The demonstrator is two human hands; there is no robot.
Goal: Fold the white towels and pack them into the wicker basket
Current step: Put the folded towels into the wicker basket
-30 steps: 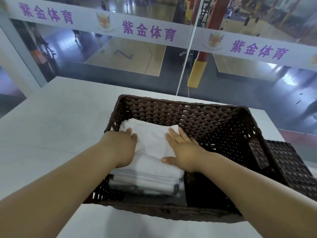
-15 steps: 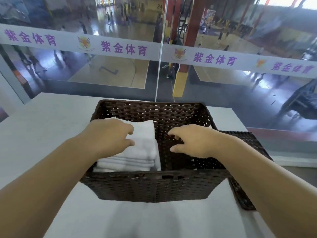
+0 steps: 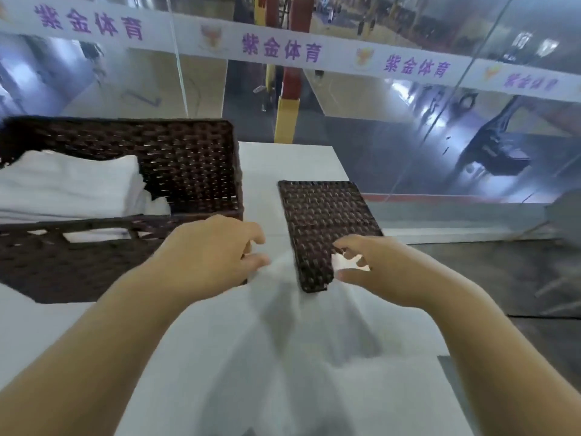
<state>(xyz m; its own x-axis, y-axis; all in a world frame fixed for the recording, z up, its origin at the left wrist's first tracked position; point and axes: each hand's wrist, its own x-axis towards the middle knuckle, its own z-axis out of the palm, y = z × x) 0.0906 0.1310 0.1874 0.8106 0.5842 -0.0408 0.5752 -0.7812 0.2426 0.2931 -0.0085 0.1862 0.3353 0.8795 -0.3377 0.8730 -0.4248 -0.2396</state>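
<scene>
A loose white towel (image 3: 301,350) lies nearest on the white table (image 3: 47,328), its far edge pinched by the left hand (image 3: 210,259) and right hand (image 3: 374,269). The wicker lid (image 3: 323,228) lies flat just beyond, overlapping that edge. Left, the wicker basket (image 3: 195,165) holds folded towels (image 3: 69,187). A glass wall (image 3: 393,127) stands behind.
</scene>
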